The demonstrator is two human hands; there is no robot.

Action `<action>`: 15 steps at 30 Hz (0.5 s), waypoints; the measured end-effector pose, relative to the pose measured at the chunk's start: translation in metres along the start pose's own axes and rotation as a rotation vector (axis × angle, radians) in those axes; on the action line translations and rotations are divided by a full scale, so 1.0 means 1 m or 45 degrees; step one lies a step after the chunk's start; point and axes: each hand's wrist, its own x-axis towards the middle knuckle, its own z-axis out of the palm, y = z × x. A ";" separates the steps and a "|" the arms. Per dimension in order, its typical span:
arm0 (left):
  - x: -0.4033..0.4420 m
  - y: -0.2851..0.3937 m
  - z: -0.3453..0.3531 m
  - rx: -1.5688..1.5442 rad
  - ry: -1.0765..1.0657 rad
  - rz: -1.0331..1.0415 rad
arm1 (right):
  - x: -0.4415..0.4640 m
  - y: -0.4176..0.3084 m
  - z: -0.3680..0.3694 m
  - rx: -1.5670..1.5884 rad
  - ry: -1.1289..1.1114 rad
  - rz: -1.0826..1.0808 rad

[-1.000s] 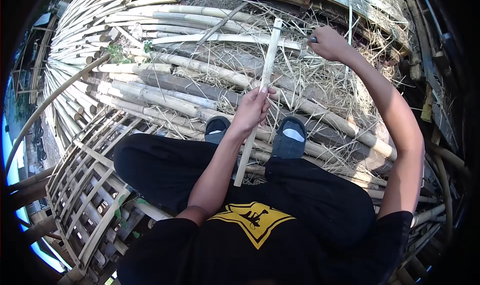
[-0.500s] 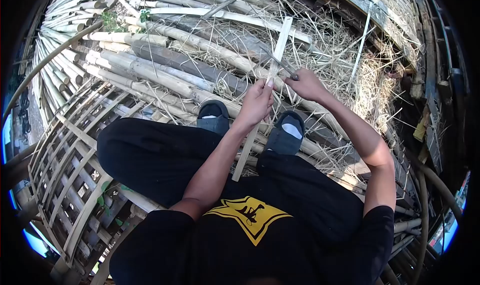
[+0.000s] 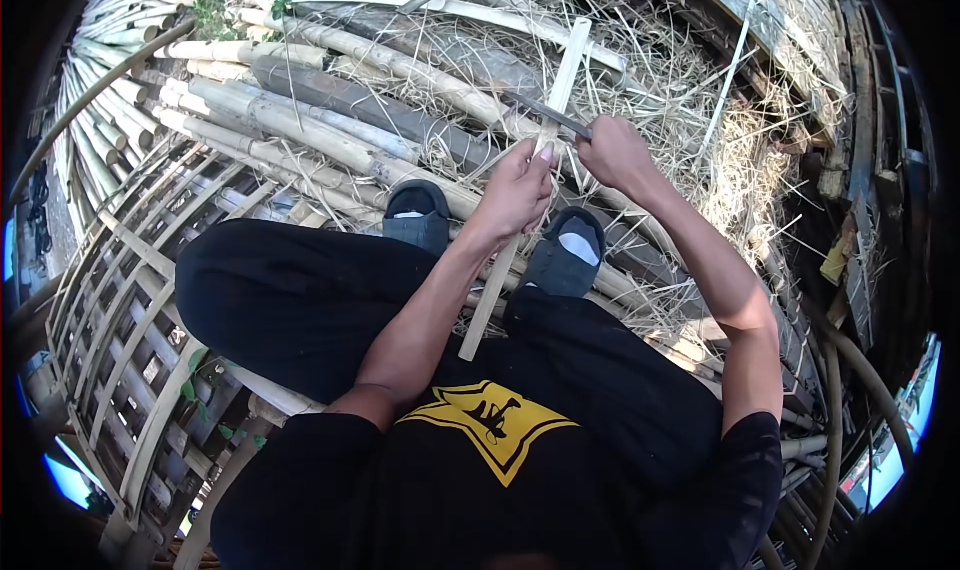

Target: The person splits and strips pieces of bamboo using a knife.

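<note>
Bamboo poles underlie two slippers while left fingers pinch one strip, right fingers clasp one knife.

Right hand now sitting nearer left hand; knife crossing pale strip farther from its tip than before.

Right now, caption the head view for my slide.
Left fingers grip a pale strip; right fingers hold a knife across it.

Strip: matt wood; knife: probably dull metal.
</note>
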 end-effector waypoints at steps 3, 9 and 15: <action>-0.002 0.000 0.004 0.015 0.000 0.015 | -0.009 -0.004 -0.013 -0.018 0.001 0.010; -0.001 0.003 0.004 0.003 0.025 0.013 | -0.012 0.004 -0.009 -0.082 0.029 0.017; -0.002 0.003 0.005 0.018 -0.004 -0.014 | -0.006 0.010 -0.006 -0.107 -0.029 0.031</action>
